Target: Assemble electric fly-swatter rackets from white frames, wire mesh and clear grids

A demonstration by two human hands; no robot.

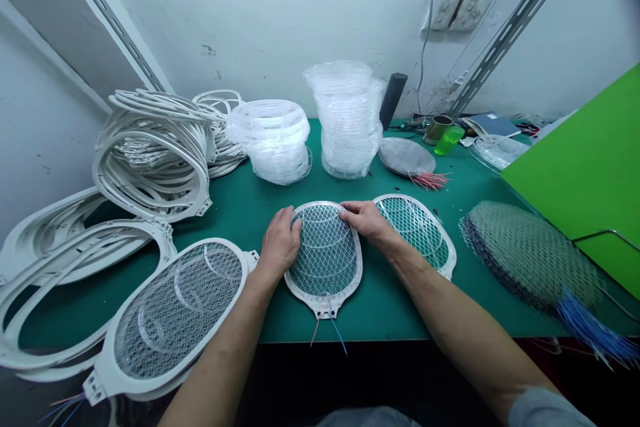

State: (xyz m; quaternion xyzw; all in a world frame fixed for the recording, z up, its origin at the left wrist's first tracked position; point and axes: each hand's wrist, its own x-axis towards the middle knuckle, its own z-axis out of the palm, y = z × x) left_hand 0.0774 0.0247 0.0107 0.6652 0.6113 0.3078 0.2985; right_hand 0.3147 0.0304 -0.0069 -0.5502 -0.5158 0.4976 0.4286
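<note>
An electric fly swatter head lies flat before me, a white oval frame around metal mesh, a red and a blue wire trailing from its lower tab past the table edge. My left hand grips its upper left rim, the thumb resting on the edge. At the upper right rim, my right hand pinches the frame between thumb and fingers. Right of it lies another white frame with mesh, partly covered by my right forearm. Finished-looking meshed heads are stacked to the left.
White oval frames pile up at left. Two stacks of clear plastic rings stand behind. Round mesh sheets with red wires lie at back right, mesh sheets with blue wires nearer. A green panel leans in at right.
</note>
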